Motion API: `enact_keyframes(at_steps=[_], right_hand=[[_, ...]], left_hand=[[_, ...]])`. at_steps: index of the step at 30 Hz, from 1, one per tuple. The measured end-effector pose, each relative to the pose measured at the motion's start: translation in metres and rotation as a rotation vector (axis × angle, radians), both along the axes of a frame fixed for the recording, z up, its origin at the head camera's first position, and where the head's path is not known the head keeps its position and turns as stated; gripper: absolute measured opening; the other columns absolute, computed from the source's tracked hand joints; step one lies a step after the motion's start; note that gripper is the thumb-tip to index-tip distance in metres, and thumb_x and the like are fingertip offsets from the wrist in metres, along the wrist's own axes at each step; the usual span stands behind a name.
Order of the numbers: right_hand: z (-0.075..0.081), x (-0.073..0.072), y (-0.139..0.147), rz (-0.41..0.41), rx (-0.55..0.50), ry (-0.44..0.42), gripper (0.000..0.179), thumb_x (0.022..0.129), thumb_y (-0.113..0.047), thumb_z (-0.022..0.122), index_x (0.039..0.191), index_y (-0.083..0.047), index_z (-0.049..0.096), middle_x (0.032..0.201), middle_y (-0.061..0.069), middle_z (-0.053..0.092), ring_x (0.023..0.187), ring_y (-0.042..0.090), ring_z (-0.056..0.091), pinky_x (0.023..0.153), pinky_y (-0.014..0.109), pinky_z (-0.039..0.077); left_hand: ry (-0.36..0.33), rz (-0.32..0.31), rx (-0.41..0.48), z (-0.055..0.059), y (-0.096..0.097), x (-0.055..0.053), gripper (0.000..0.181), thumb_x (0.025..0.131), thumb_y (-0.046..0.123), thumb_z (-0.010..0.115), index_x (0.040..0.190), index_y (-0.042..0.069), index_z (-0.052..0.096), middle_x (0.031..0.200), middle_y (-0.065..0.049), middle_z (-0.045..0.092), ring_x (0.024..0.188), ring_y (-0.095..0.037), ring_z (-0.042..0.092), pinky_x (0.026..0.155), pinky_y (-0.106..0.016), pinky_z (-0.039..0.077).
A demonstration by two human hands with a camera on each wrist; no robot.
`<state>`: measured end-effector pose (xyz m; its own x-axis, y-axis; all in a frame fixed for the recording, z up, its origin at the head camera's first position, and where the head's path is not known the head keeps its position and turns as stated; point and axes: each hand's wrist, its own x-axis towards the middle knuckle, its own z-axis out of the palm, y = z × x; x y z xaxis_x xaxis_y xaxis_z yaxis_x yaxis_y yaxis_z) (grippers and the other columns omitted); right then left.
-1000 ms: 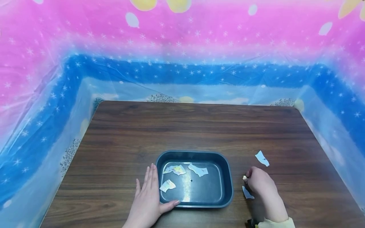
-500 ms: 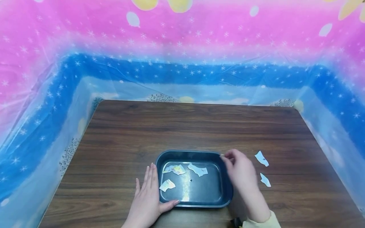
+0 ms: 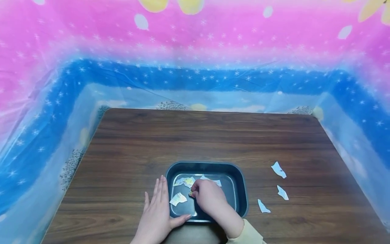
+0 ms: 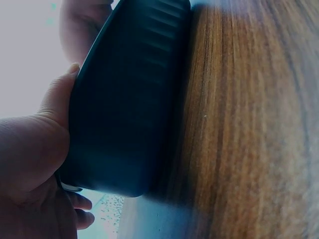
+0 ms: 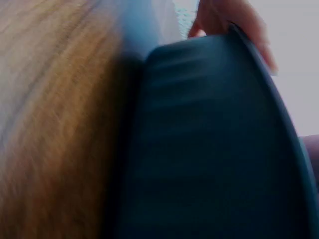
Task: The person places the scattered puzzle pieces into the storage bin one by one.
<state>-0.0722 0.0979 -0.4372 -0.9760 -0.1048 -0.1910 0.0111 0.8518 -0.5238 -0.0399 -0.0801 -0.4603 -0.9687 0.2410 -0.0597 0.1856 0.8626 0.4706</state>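
A dark blue-grey rectangular tray stands near the front of the table. Straight fingers of my left hand lie along its left side, and the thumb reaches over the front edge. Inside the tray, my right hand pinches a small yellowish fragment between thumb and fingers, mostly hidden by them. Flat, jagged pieces lie on the tray floor: a yellow-patterned one, a pale one at front left, and another partly covered by my right hand. The left wrist view shows the tray's outer wall beside my thumb.
Right of the tray, three loose pale pieces lie on the brown wood table: a back one, a middle one and a front one. A pink and blue patterned cloth hangs around the table's far and side edges.
My right hand has moved left from the table, over the tray's right rim and into the tray, carrying the small fragment. My left hand stays in place against the tray.
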Motion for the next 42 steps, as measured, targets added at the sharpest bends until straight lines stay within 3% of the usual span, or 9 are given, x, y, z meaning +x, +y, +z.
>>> enact_keyframes(at_steps=[5,11,16,19,24,28,32,37,42], right_hand=[[-0.003,0.000,-0.005,0.010,0.016,0.004,0.003,0.091,-0.012,0.074,0.089,-0.013,0.077,0.082,-0.005,0.071,0.077,0.014,0.065,0.070,0.040,0.054],[0.006,0.003,0.008,-0.008,0.011,0.056,0.015,0.094,-0.018,0.073,0.106,-0.011,0.078,0.101,0.003,0.075,0.091,0.021,0.069,0.079,0.044,0.056],[0.019,0.011,0.047,-0.099,-0.026,0.183,0.018,0.094,-0.016,0.072,0.110,-0.010,0.077,0.103,0.004,0.073,0.086,0.017,0.067,0.073,0.038,0.055],[0.029,0.019,0.086,-0.200,-0.017,0.200,0.025,0.094,-0.016,0.072,0.117,-0.007,0.074,0.104,0.008,0.073,0.088,0.021,0.068,0.075,0.043,0.056],[0.029,0.030,0.155,-0.308,0.075,-0.017,0.042,0.093,-0.018,0.073,0.128,0.003,0.065,0.113,0.018,0.071,0.101,0.035,0.069,0.085,0.055,0.053],[0.010,0.040,0.188,-0.272,0.159,-0.167,0.036,0.083,-0.020,0.081,0.110,0.001,0.069,0.101,0.014,0.072,0.093,0.032,0.068,0.081,0.053,0.052],[-0.003,0.049,0.194,-0.254,0.227,-0.213,0.028,0.075,-0.022,0.086,0.092,-0.007,0.069,0.087,0.004,0.067,0.077,0.020,0.060,0.069,0.048,0.051],[-0.004,0.049,0.185,-0.248,0.261,-0.278,0.017,0.083,-0.017,0.079,0.077,-0.010,0.065,0.072,-0.001,0.057,0.067,0.017,0.051,0.060,0.038,0.044],[-0.002,0.047,0.179,-0.228,0.247,-0.280,0.024,0.088,-0.013,0.075,0.071,-0.009,0.059,0.067,0.001,0.051,0.062,0.018,0.047,0.057,0.034,0.038]], left_hand=[[-0.012,-0.007,0.009,-0.001,0.000,0.000,0.133,0.072,0.071,0.078,0.159,-0.009,0.015,0.165,-0.026,0.019,0.153,-0.040,0.018,0.111,-0.075,0.019],[0.020,-0.005,0.016,-0.002,-0.001,-0.001,0.133,0.071,0.070,0.079,0.158,-0.009,0.017,0.164,-0.027,0.020,0.153,-0.040,0.019,0.111,-0.075,0.021],[0.023,-0.004,0.020,-0.003,-0.001,0.001,0.134,0.071,0.071,0.079,0.158,-0.009,0.017,0.165,-0.027,0.020,0.152,-0.040,0.019,0.111,-0.075,0.021],[0.010,-0.003,0.019,-0.003,-0.001,0.000,0.135,0.071,0.072,0.078,0.159,-0.008,0.016,0.165,-0.026,0.020,0.153,-0.040,0.019,0.111,-0.075,0.020],[0.015,-0.007,0.011,-0.002,-0.001,-0.001,0.135,0.071,0.073,0.078,0.159,-0.008,0.015,0.165,-0.026,0.019,0.153,-0.040,0.019,0.111,-0.074,0.020],[0.020,-0.008,0.011,0.000,-0.002,-0.001,0.134,0.072,0.072,0.078,0.159,-0.009,0.015,0.165,-0.026,0.018,0.153,-0.040,0.018,0.111,-0.074,0.020],[0.019,-0.008,0.010,0.001,-0.002,-0.001,0.133,0.072,0.071,0.078,0.158,-0.009,0.016,0.165,-0.027,0.018,0.153,-0.040,0.019,0.111,-0.074,0.020],[0.040,-0.011,0.009,0.000,-0.003,0.000,0.133,0.072,0.071,0.078,0.158,-0.009,0.016,0.165,-0.027,0.019,0.152,-0.040,0.019,0.111,-0.075,0.021],[0.071,-0.016,0.014,0.000,-0.003,0.002,0.132,0.072,0.071,0.078,0.158,-0.010,0.018,0.164,-0.027,0.021,0.152,-0.041,0.021,0.110,-0.075,0.022]])
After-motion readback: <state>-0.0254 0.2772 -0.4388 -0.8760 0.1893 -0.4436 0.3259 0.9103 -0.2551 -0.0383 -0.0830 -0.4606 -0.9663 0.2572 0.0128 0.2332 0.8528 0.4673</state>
